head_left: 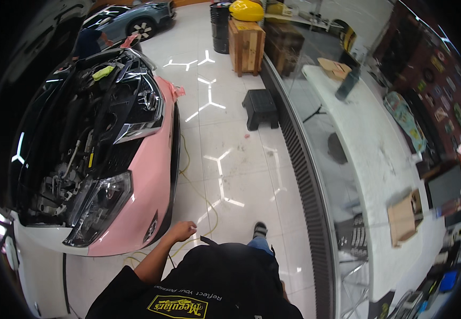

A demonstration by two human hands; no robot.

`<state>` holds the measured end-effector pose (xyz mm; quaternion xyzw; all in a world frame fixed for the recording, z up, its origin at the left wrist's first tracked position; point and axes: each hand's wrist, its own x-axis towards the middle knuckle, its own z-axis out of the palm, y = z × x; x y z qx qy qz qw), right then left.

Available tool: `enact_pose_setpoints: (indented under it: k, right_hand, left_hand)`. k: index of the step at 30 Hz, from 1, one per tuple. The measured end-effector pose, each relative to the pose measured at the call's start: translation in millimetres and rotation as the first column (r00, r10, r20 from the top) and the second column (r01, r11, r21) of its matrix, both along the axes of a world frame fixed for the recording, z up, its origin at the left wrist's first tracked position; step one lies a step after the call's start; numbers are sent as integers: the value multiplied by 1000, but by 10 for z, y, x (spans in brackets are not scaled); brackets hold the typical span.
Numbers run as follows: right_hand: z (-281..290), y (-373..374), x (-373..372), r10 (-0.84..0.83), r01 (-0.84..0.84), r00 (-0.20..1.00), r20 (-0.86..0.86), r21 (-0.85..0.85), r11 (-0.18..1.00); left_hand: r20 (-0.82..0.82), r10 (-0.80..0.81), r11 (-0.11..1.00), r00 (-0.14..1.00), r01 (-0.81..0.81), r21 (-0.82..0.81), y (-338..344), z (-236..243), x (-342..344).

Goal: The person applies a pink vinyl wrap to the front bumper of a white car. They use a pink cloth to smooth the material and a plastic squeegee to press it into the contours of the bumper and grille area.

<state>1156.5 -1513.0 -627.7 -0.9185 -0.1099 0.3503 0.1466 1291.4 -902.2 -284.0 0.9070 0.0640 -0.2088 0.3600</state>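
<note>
Here, the left hand (pixel 182 231) curls loosely near the pink bumper (pixel 148 194); the hidden right hand's state I cannot tell.

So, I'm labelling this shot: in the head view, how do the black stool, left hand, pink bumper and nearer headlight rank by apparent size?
1. Pink bumper
2. Nearer headlight
3. Black stool
4. Left hand
Apparent size only: the stool stands farther off than the hand.

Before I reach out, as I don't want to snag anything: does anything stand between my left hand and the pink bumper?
Nothing visible stands between your left hand and the pink bumper; the yellow cord lies lower, on the floor.
</note>
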Motion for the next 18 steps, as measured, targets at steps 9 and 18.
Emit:
enact_pose_setpoints:
  k: [9, 18]
  right_hand:
    - [2359, 1378, 5825, -566, 653, 751, -340, 258, 712]
    - [2348, 4386, 7943, -255, 432, 862, -438, 374, 820]
  left_hand:
    - [-28, 604, 795, 796, -605, -50, 295, 419, 1196]
    - [-39, 733, 680, 679, -733, 13, 1491, -27, 2438]
